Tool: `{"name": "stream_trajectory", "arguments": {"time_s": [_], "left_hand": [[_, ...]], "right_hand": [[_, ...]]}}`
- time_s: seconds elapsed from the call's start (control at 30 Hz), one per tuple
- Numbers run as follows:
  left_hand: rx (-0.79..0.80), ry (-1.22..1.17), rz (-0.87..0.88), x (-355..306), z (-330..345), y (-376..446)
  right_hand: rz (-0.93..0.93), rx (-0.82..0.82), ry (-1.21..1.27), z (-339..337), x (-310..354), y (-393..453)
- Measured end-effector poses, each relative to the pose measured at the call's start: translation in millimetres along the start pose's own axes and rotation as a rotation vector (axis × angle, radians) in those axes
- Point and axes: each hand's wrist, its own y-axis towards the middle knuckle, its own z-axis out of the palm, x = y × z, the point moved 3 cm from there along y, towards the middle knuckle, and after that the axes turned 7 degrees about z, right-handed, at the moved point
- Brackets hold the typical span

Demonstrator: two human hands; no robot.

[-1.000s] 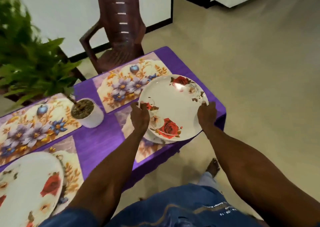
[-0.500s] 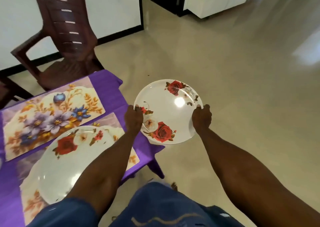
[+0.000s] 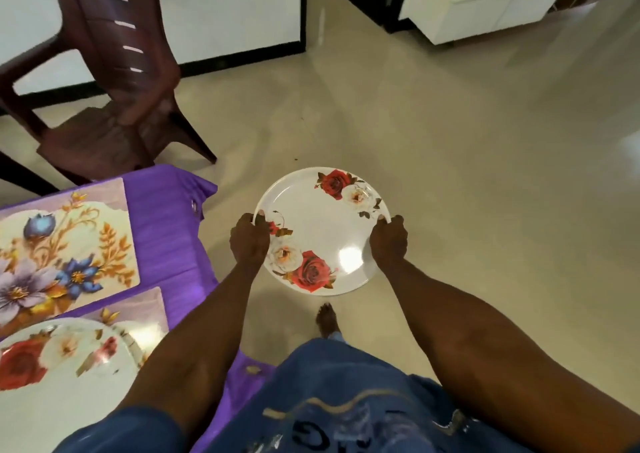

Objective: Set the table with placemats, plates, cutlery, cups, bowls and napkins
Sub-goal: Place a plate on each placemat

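Observation:
I hold a white plate (image 3: 322, 224) with red and white roses level over the floor, to the right of the table. My left hand (image 3: 250, 241) grips its left rim and my right hand (image 3: 388, 241) grips its right rim, thumbs on top. On the purple-clothed table (image 3: 162, 231) at the left lies a floral placemat (image 3: 65, 244) with nothing on it. Nearer to me a second rose plate (image 3: 62, 376) sits on another placemat (image 3: 145, 314), partly behind my left forearm.
A dark brown plastic chair (image 3: 114, 82) stands at the table's far end. A white low cabinet (image 3: 485, 5) is at the back right. Beige floor tiles spread to the right. My bare foot (image 3: 327, 319) shows below the plate.
The plate I carry has left the table and now hangs over the floor to its right. The view swung right; one plate stayed behind on the near placemat.

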Motion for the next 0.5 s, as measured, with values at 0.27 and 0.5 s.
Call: {"name": "stream_trajectory", "arguments": {"time_s": [0.27,0.5], "left_hand": [[-0.257,-0.028,-0.149,-37.1,-8.3,83.2],[-0.561,-0.055,-0.399,-25.3,-49.4,172.3]], "right_hand": [[-0.103,0.112,-0.071,72.4,139.2,78.4],[-0.375,0.346,-0.134,188.8,298.2,99.4]]}}
